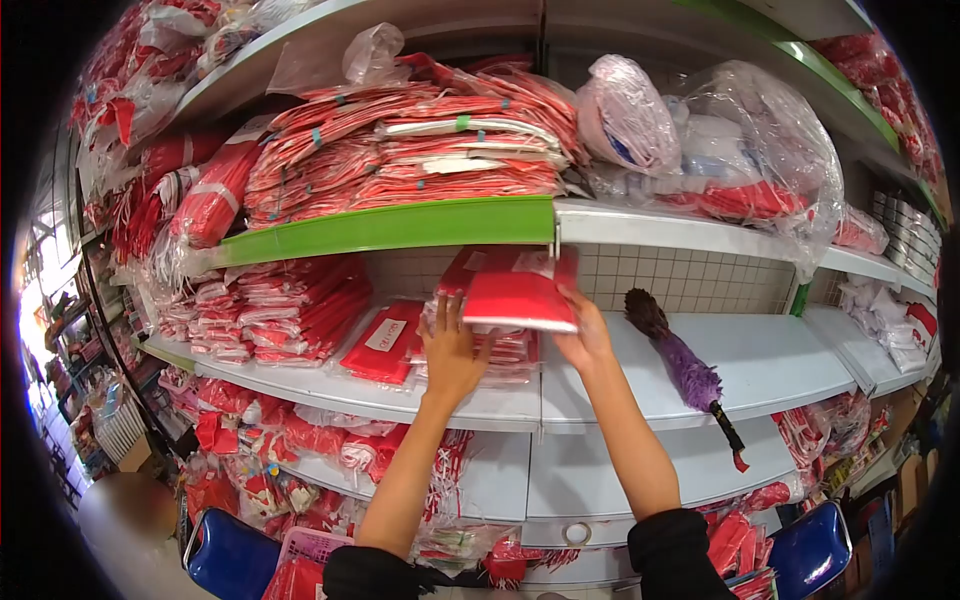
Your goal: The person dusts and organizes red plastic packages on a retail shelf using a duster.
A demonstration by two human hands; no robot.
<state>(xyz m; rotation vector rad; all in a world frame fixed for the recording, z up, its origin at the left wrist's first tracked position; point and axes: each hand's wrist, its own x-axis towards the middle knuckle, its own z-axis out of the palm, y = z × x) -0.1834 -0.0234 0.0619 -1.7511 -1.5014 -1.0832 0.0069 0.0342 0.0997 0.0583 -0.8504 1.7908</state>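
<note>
A red flat packet in clear plastic (520, 298) is tilted above a stack of similar red packets (512, 358) on the middle shelf. My right hand (584, 335) grips its right edge, the thumb on the near side and the other fingers partly hidden. My left hand (455, 352) is at the stack's left side, fingers stretched upward and apart, touching or almost touching the packets. Just left of that hand lies a red packet with a white label (384, 335). The lettering on the label is too small to read.
A purple feather duster (688, 372) lies on the right part of the shelf. More red packets (290, 315) are piled at the left. Above, a green-edged shelf (400, 228) carries thick bundles of red packets. Blue chairs (232, 558) and a pink basket (310, 545) stand below.
</note>
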